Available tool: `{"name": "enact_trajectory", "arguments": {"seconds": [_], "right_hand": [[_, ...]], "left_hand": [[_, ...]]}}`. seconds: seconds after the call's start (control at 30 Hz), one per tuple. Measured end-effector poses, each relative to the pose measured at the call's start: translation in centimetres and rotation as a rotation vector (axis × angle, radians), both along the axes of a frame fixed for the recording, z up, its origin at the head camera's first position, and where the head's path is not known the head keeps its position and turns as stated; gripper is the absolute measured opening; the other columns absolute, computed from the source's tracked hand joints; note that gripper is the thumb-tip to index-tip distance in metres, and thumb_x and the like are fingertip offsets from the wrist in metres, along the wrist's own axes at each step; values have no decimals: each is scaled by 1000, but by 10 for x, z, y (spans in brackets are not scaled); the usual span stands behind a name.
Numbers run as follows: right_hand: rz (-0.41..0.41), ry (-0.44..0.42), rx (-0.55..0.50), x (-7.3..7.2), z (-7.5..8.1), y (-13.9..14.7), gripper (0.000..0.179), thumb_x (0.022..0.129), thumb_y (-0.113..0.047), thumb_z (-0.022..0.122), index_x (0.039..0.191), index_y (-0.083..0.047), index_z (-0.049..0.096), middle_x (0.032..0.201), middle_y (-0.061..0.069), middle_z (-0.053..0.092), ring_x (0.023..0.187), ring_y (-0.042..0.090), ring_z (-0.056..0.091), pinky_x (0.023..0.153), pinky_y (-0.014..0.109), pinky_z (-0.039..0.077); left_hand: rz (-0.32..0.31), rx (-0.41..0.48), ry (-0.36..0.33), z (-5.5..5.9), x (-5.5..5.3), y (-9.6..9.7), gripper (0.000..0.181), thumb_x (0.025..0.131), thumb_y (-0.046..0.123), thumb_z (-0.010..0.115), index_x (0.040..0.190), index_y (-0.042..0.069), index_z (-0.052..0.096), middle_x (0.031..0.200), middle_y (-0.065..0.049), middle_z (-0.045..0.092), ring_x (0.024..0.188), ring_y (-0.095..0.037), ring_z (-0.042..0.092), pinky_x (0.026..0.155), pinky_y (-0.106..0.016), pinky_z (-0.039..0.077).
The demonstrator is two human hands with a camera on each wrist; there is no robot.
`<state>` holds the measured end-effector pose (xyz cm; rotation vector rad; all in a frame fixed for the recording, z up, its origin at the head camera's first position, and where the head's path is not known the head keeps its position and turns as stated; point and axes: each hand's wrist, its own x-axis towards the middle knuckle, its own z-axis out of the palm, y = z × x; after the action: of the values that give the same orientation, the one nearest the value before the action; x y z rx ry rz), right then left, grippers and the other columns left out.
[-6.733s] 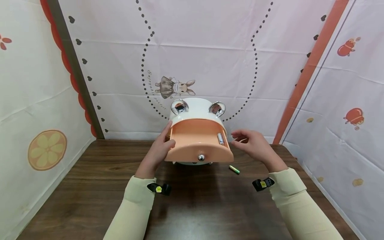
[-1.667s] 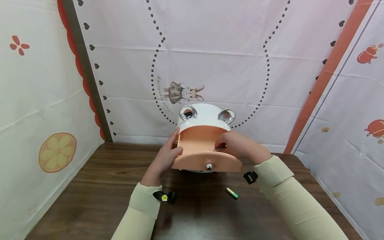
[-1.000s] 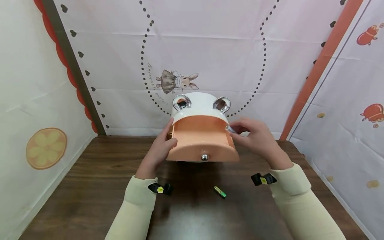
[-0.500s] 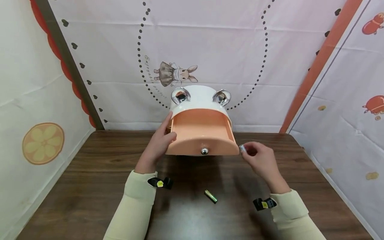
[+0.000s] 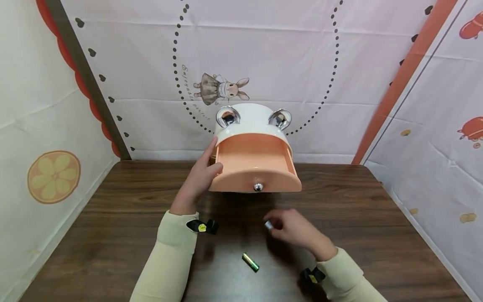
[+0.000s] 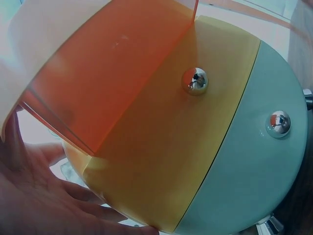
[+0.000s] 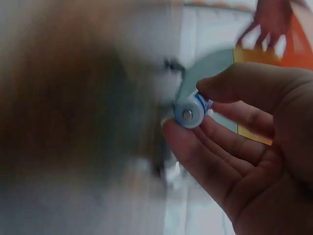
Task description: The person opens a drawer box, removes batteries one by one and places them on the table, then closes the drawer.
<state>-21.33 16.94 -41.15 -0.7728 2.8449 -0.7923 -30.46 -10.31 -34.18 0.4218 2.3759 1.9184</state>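
A small white round cabinet (image 5: 250,119) with two shiny ear-like rings stands at the back of the table, its peach drawer (image 5: 241,180) pulled out. My left hand (image 5: 196,184) rests against the cabinet's left side, thumb at the drawer's corner; in the left wrist view its fingers (image 6: 73,208) lie spread along the body. Low over the table, my right hand (image 5: 296,230) pinches a white-and-blue battery (image 7: 193,111) between thumb and fingertips, one metal end showing in the right wrist view. A green-and-gold battery (image 5: 250,262) lies on the table, left of and nearer than that hand.
Below the pulled-out drawer are a yellow drawer front (image 6: 161,132) and a green drawer front (image 6: 249,147), each with a silver knob. A dark wooden table (image 5: 124,218) carries everything. Printed white cloth (image 5: 264,54) encloses the back and sides.
The right hand took the white-and-blue battery from the drawer's right side and carried it out, down and left over the table. The left hand stays at the cabinet.
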Motion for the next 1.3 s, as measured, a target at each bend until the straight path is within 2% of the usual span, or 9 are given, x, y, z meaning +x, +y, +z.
{"name": "enact_trajectory", "arguments": {"seconds": [0.13, 0.23, 0.43, 0.63, 0.8, 0.87, 1.07, 1.23, 1.3], "right_hand": [[139, -58, 32, 12, -6, -26, 22, 86, -10, 64, 106, -17, 71, 74, -13, 56, 65, 2, 47, 61, 21, 41], [193, -64, 73, 18, -9, -42, 20, 87, -11, 64, 105, -18, 71, 77, -12, 56, 67, 1, 45, 65, 20, 41], [203, -83, 143, 27, -12, -62, 19, 87, -14, 66, 105, -19, 69, 84, -10, 59, 70, 0, 47, 66, 20, 43], [195, -12, 174, 40, -15, -81, 11, 87, -30, 68, 94, -22, 70, 83, -10, 58, 70, 0, 51, 63, 19, 45], [152, 60, 252, 58, -18, -106, 37, 78, -62, 67, 85, -25, 65, 82, -10, 52, 59, 5, 48, 57, 21, 42], [187, 82, 278, 65, -19, -118, 43, 77, -66, 66, 87, -24, 65, 82, -9, 51, 58, 5, 47, 55, 20, 40], [392, 190, 353, 73, -23, -141, 27, 86, -46, 67, 102, -24, 64, 84, -9, 53, 60, 1, 43, 55, 14, 36], [457, 198, 409, 78, -21, -154, 21, 92, -43, 60, 105, -26, 62, 87, -10, 53, 61, 1, 42, 55, 14, 35], [476, 260, 441, 83, -22, -163, 21, 93, -43, 57, 104, -27, 63, 88, -10, 54, 64, 1, 43, 54, 14, 34]], "left_hand": [[-2, 22, -11, 0, -1, 1, 85, 82, 10, 49, 152, 45, 17, 159, 4, 18, 124, -27, 35, 89, -39, 35], [-2, 26, -10, 0, -1, 2, 85, 82, 10, 49, 152, 45, 17, 159, 4, 17, 123, -28, 36, 88, -39, 35], [-5, 16, -12, 1, -1, 4, 84, 82, 11, 49, 152, 45, 17, 159, 2, 19, 122, -28, 37, 88, -39, 36], [-13, 25, -8, 4, -2, 5, 84, 82, 11, 49, 153, 43, 16, 160, 2, 18, 124, -27, 36, 90, -39, 36], [-17, 10, -11, 5, -1, 5, 84, 83, 11, 49, 154, 41, 15, 160, 3, 16, 125, -28, 35, 90, -41, 36], [-13, -1, -13, 4, -1, 4, 84, 83, 12, 49, 154, 42, 15, 159, 2, 18, 124, -28, 36, 89, -40, 36], [-4, 26, -20, 0, -1, -1, 84, 84, 11, 47, 153, 43, 14, 160, 3, 18, 122, -28, 38, 87, -36, 37], [-5, 27, 1, 0, -4, -7, 85, 83, 10, 47, 153, 44, 13, 159, 3, 17, 120, -28, 38, 85, -35, 37], [-6, 25, 9, 0, -6, -9, 86, 83, 9, 47, 152, 46, 13, 160, 3, 17, 120, -28, 38, 85, -36, 37]]}}
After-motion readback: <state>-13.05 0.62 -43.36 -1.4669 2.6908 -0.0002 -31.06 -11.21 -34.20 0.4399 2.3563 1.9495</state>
